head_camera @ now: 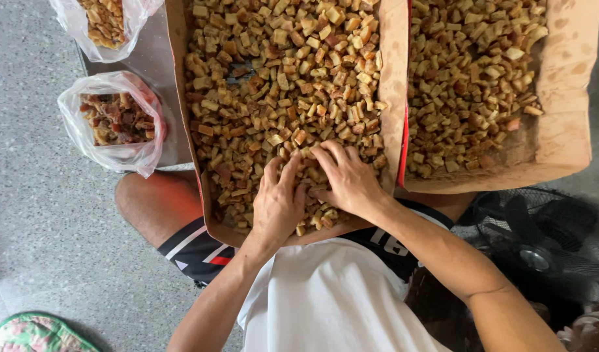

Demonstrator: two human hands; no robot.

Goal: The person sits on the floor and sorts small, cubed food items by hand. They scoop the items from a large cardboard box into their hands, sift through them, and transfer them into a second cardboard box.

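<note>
A: Where are the hands rn?

B: Both down in the nearer cardboard tray, on the heap of small fried cubes. Left hand lies palm-down, fingers bent and slightly spread, tips dug into the cubes. Right hand is just beside it, touching it near the thumb, fingers curled over the pieces.

A: Holding anything?

B: Can't tell for sure. Neither is a closed fist; both are loosely cupped on top of the pile, pressed on the cubes (whatever's under the palms is hidden).

A: And the tray itself?

B: Its near edge rests against the person's lap, above the white shirt. Cubes fill it nearly edge to edge, brown and tan, piled thick.

A: Anything else around?

B: 2nd cardboard tray to the right, touching the first, also w/ cubes, but thinner toward its near right corner, bare cardboard showing. On the left, two clear plastic bags of darker, reddish-brown bits, one near the knee, the other farther up, cut by the frame. A black fan sits on the floor at lower right. Patterned green cloth in the bottom-left corner.
</note>
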